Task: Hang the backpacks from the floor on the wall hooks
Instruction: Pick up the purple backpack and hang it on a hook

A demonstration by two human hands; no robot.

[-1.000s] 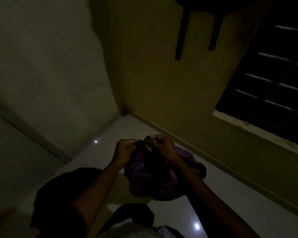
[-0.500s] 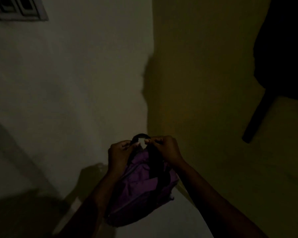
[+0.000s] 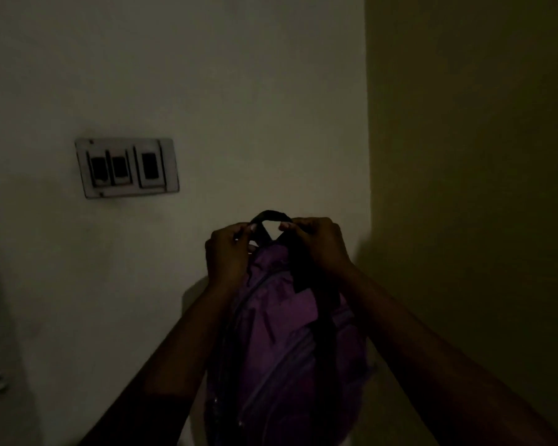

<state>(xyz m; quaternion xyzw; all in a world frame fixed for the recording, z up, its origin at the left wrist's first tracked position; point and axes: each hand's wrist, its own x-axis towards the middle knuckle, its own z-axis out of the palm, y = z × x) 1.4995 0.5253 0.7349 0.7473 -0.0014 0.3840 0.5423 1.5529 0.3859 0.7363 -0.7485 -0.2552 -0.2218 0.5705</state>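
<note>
Two bare forearms rise from the bottom of the frame, at roughly 7 and 5 o'clock, toward a purple backpack (image 3: 281, 342) held up off the floor in a dim room corner. The bag hangs at centre-bottom, its fabric creased and slumped, which suggests a soft, thin shell that is lightly loaded or empty; it should weigh little and will fold rather than keep its shape. A dark shoulder strap (image 3: 316, 284) runs down its right side.

Above the bag's body, at about 12 o'clock from it, the left hand (image 3: 227, 252) and right hand (image 3: 316, 244) each pinch one end of the black top loop (image 3: 273, 216), fingers closed on the webbing and drawing it open into a small arch. That loop looks to be the right place to hold: narrow, stitched webbing that carries the weight on one line and leaves an opening for a hook, where the slick body cloth would give poor purchase and bunch in the grip.

Beyond the hands stands a pale wall (image 3: 239, 91), with a switch plate (image 3: 127, 167) at about 10 o'clock from the loop, well apart from it. To the right, at 2 o'clock, a yellowish wall (image 3: 471, 156) meets the pale one in a corner. No hook is visible; low light hides finer detail.
</note>
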